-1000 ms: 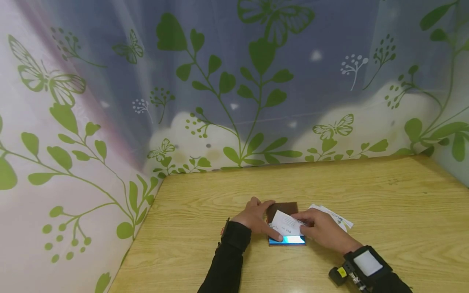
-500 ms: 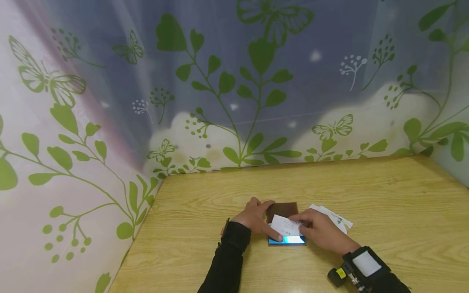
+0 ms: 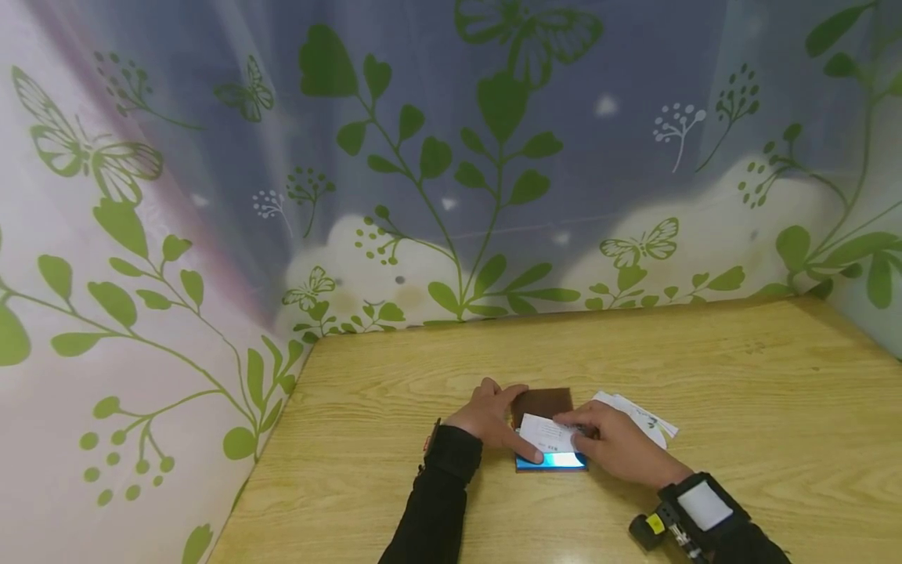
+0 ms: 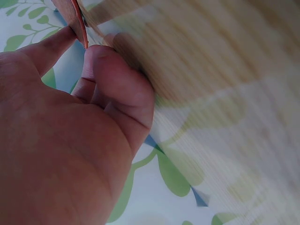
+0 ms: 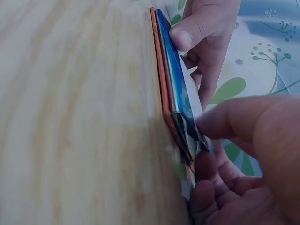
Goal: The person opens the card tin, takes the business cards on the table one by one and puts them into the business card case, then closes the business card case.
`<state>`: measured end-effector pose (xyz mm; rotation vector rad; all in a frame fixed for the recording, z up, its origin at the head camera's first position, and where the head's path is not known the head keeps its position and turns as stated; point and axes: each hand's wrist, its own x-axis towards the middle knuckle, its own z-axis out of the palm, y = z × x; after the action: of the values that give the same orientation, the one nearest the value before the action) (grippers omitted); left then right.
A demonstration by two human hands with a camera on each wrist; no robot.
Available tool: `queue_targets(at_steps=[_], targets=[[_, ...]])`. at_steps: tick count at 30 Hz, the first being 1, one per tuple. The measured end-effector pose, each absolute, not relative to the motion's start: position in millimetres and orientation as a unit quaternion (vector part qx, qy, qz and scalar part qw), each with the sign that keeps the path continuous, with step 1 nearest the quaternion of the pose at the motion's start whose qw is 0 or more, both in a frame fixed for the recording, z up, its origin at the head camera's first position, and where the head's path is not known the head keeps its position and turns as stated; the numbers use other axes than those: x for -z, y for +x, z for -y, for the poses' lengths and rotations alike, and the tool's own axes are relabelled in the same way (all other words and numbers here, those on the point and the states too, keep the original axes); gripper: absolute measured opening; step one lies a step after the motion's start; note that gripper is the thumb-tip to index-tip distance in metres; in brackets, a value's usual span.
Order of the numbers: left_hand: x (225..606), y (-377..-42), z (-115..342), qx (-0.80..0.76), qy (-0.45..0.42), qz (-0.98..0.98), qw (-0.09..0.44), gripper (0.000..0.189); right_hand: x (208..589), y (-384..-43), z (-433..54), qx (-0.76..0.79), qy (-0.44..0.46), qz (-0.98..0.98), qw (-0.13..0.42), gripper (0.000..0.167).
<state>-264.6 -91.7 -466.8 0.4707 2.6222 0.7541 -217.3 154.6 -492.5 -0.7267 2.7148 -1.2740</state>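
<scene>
A brown card holder (image 3: 544, 400) lies spread out on the table in the head view, with a shiny blue inner panel (image 3: 567, 460) at its near side. White printed business cards (image 3: 541, 431) lie over that panel. My left hand (image 3: 486, 419) holds the holder at its left: the thumb presses the blue panel and the index finger reaches the brown flap. In the left wrist view, the fingertips (image 4: 108, 61) touch the holder's reddish-brown edge (image 4: 80, 23). My right hand (image 3: 620, 446) pinches the cards' right end between thumb and fingers, as the right wrist view also shows.
More white cards (image 3: 648, 417) lie fanned on the wooden table (image 3: 395, 384), just behind my right hand. A curtain (image 3: 437, 196) printed with leaves and butterflies hangs along the table's back and left sides.
My right hand has brought the cards down and turned them straighter, level with the blue panel. The left hand keeps its place on the card holder.
</scene>
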Motion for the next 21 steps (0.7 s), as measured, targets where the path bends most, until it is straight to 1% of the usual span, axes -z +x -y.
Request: queue_targets(at_steps=[4,8,21], targets=[[466.2,-265.0,91.4,-0.263,0.163,-0.932,0.188,0.111,493.2,-217.2,-153.5,0.420,-0.236,-0.876,0.019,0.034],[466.4,-265.6,91.5,-0.261,0.164,-0.932,0.191,0.111,493.8,-216.5,-152.6,0.424,-0.244,-0.872,0.022,0.032],[465.6,-265.1,91.4,-0.256,0.168,-0.935,0.181,0.113,495.8,-217.7,-151.9,0.426,-0.231,-0.875,0.024,0.021]])
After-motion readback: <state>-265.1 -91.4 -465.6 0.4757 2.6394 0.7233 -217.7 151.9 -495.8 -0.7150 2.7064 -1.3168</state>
